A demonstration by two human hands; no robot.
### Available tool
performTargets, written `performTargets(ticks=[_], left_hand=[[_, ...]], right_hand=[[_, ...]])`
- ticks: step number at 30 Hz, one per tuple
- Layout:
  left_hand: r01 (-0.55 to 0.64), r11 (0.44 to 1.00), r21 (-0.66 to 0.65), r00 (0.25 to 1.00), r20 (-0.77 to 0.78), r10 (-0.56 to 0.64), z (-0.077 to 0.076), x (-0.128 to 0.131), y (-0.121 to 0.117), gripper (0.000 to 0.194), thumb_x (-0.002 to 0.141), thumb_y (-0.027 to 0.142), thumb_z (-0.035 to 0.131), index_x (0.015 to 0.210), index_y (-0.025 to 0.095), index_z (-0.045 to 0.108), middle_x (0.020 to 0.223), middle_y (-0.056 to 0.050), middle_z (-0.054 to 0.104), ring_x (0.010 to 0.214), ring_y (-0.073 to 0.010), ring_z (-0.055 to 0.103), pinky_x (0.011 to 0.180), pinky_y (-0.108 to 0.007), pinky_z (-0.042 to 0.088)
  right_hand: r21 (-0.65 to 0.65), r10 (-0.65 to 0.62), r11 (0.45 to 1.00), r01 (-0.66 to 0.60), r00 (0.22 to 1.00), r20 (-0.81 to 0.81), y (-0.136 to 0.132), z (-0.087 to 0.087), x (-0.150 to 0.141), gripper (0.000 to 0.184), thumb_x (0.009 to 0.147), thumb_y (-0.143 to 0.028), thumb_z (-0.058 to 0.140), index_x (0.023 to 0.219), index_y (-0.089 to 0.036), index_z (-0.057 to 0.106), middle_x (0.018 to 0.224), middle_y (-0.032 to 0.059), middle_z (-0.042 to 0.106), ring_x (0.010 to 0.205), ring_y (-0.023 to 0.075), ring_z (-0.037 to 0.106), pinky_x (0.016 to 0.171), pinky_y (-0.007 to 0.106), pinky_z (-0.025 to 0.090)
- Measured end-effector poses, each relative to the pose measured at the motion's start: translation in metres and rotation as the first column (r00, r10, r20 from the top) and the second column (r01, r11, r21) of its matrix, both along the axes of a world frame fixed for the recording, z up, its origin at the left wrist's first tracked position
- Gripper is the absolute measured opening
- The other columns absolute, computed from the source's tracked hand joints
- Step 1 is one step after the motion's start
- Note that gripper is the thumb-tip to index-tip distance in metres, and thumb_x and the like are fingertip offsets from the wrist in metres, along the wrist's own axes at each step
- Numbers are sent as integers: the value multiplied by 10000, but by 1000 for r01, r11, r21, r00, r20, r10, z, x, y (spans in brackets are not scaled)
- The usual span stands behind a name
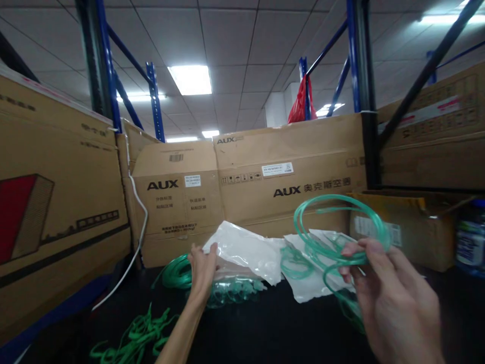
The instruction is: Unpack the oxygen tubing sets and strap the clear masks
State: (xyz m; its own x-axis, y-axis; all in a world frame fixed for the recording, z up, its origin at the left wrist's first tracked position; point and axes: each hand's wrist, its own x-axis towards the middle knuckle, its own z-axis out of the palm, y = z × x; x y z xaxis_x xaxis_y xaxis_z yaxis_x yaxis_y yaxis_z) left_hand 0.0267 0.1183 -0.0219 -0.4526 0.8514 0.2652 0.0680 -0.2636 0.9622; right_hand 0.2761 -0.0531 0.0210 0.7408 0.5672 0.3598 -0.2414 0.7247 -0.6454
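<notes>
While the right hand [394,298] pinches a loose coil of green tubing [382,230] between thumb and fingers, its loops rising above and to the left of the fingertips, the left hand [203,270] reaches forward with bent fingers at the left end of a white plastic bag [246,250]; whether they grip it or only touch it, I cannot tell. Just right of the left hand, partly under that bag, clear greenish plastic pieces [235,293] lie on the black table [288,336]. Left of the right hand, behind the raised loops, is a white packet [303,290] with more green tubing [295,265] over it. Just left of the left hand sits a denser green coil [176,273], and a tangle of green straps [142,333] lies nearer, left of the forearm. Beyond the right hand stand a small cardboard box [413,230] and, to its right, a blue-capped bottle [471,237]. Farther out, past both hands, cardboard panels [246,192] printed AUX stand upright.
</notes>
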Motion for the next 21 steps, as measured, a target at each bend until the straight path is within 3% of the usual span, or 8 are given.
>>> performTargets(ticks=[3,5,7,10,13,17,19,21], left_hand=[[-153,982,113,924,-336,183,4,-5,-8,764,860,357,663,1522,163,335,1575,-199,260,1487,-389,225,1181,-540,295],[-103,976,190,702,-681,207,8,-2,-14,533,939,369,536,1433,175,484,1519,-166,379,1436,-357,339,1181,-517,295],[41,987,157,434,-892,124,13,7,-16,446,984,382,450,1366,181,561,1498,-138,445,1393,-302,415,1183,-455,309],[216,976,14,255,-966,-42,24,25,-8,545,965,489,501,1456,253,488,1612,-37,346,1480,-220,299,1244,-379,175],[260,951,-168,96,-975,-199,32,40,8,654,925,619,504,1498,312,438,1654,-15,273,1522,-258,207,1243,-516,71],[79,929,-361,28,-931,-364,27,51,26,812,878,737,439,1530,255,402,1660,-129,211,1516,-406,174,1134,-726,142],[-38,911,-411,43,-911,-410,20,54,30,916,843,785,429,1553,212,360,1657,-192,161,1496,-472,178,1078,-748,242],[-135,884,-447,61,-894,-443,14,57,32,968,811,813,441,1540,179,391,1620,-261,226,1441,-521,285,1026,-734,329]], right_hand=[[8,-13,1000,12,1000,20,-2,1,1,224,780,-380,780,868,-197,683,824,34,620,724,154,552,499,203,466],[25,-17,1000,16,999,27,-4,4,6,171,804,-347,761,864,-206,685,830,41,615,737,166,544,493,219,457],[53,-29,998,27,999,39,-5,7,10,121,827,-320,742,850,-215,686,814,40,607,734,170,542,489,228,445],[98,-25,995,15,994,103,-6,13,11,92,856,-303,717,853,-215,690,777,30,603,712,167,553,495,236,435],[110,25,993,-46,982,185,-5,16,9,106,864,-308,717,871,-206,690,773,28,619,688,160,562,491,238,429],[110,58,991,-83,976,211,-3,17,7,143,863,-322,724,875,-186,680,750,29,637,638,140,560,455,214,408],[116,66,989,-94,972,225,-3,17,6,154,867,-324,721,883,-177,676,739,25,639,618,127,553,453,202,410],[106,84,988,-114,964,253,-3,18,6,156,879,-326,710,887,-176,670,741,23,639,611,118,548,458,194,413]])
